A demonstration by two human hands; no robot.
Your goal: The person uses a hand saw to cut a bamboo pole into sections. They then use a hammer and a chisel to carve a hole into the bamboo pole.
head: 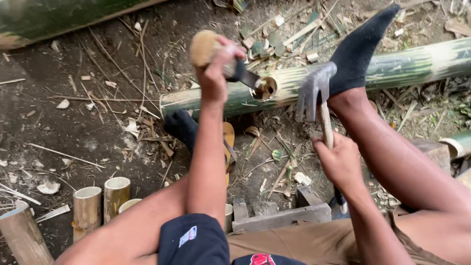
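Bamboo pole (392,66), green and long, lies across the dirt ground (73,127) ahead of me, its cut end (265,88) showing a hollow mouth. I log my left hand (213,73) raised over that end, fingers wrapped tight round the handle of a tool with a round wooden head (202,48) and a dark blade (247,77) that meets the mouth. I log my right hand (338,159) lower, fingers closed on a pale wooden stick (326,125). A foot in a black sock (355,51) rests on the pole; a second socked foot (181,126) sits on a sandal (228,147) below it. Short cut bamboo sections (100,201) stand upright at lower left. Shavings (274,34) litter the ground beyond the pole.
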